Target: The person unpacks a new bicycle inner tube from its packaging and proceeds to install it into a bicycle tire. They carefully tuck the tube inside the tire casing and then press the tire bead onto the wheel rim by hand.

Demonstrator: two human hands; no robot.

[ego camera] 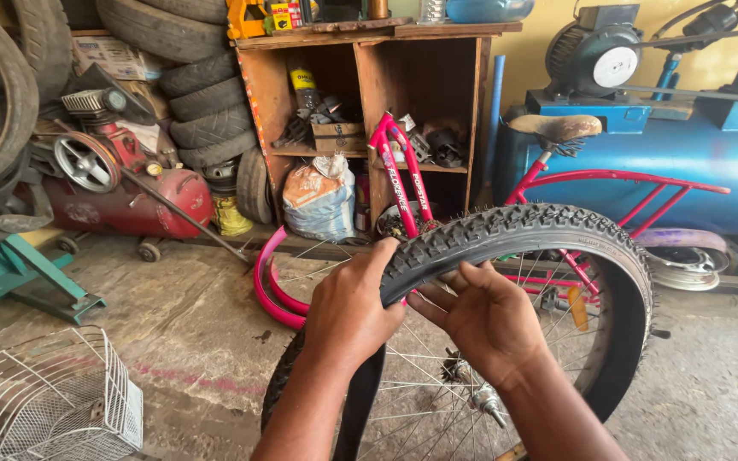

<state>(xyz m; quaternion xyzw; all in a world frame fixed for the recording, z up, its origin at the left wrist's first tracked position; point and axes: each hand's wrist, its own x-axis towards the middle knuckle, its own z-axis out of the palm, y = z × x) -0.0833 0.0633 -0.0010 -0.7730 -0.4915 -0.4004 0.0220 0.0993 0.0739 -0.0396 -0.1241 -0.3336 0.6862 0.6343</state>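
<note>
A black knobby bicycle tyre point(548, 229) sits around a spoked wheel point(437, 401) in front of me. My left hand point(350, 309) grips the tyre's upper left edge, thumb over the tread. My right hand point(482, 318) holds the tyre from the inner side, fingers curled under its bead beside the left hand. The wheel's hub point(480, 399) and spokes show below my wrists. Behind the wheel stands a pink bicycle frame point(617, 181) with a brown saddle point(555, 126) and a pink fork point(403, 166).
A pink rim point(271, 286) lies on the concrete floor behind the wheel. A white wire basket point(61, 397) sits at lower left. A red compressor point(121, 192), stacked tyres point(202, 94), a wooden shelf point(369, 51) and a blue machine point(685, 145) line the back.
</note>
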